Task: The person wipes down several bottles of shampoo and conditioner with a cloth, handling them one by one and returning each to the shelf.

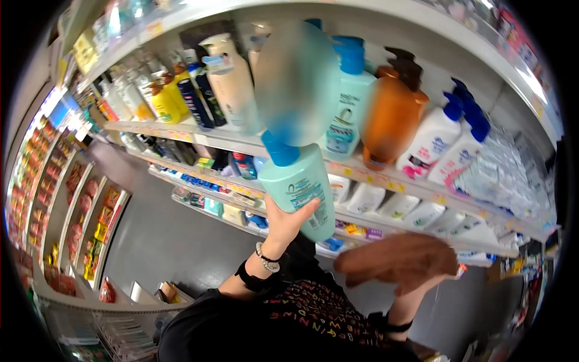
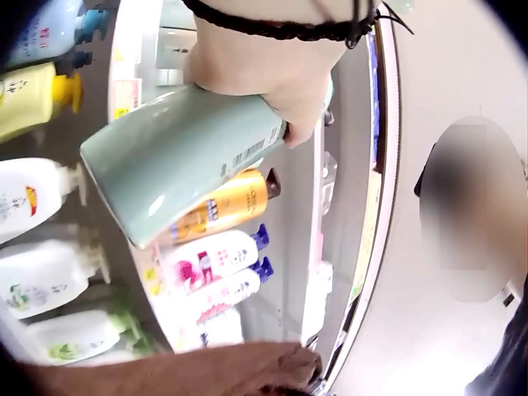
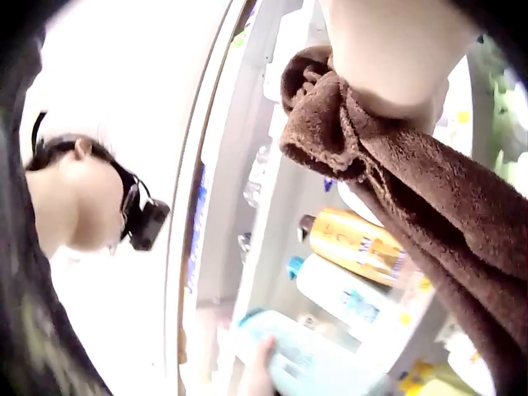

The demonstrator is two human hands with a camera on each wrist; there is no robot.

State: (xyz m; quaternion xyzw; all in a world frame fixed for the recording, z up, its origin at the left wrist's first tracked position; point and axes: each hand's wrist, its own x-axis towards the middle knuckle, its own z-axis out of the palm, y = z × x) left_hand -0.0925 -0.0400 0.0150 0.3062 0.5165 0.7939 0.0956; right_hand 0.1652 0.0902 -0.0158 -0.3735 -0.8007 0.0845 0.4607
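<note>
In the head view my left hand [image 1: 283, 222] grips a pale teal pump bottle [image 1: 298, 184] with a blue pump top, thumb across its label. The bottle is tilted, held off the floor in front of the shelf. The left wrist view shows its base and side, the fingers [image 2: 301, 124] curled around it. My right hand [image 1: 423, 286], to the right and lower, holds a bunched brown cloth [image 1: 392, 260], which covers much of the fingers. In the right wrist view the cloth [image 3: 445, 194] hangs in folds from that hand [image 3: 396, 78].
A similar teal bottle [image 1: 350, 102], an amber pump bottle [image 1: 392, 120] and white bottles with blue pumps [image 1: 431, 136] stand on the shelf [image 1: 235, 142]. Lower shelves hold several white bottles [image 1: 365, 198]. Snack racks [image 1: 72, 199] stand at the left across a grey floor [image 1: 157, 223].
</note>
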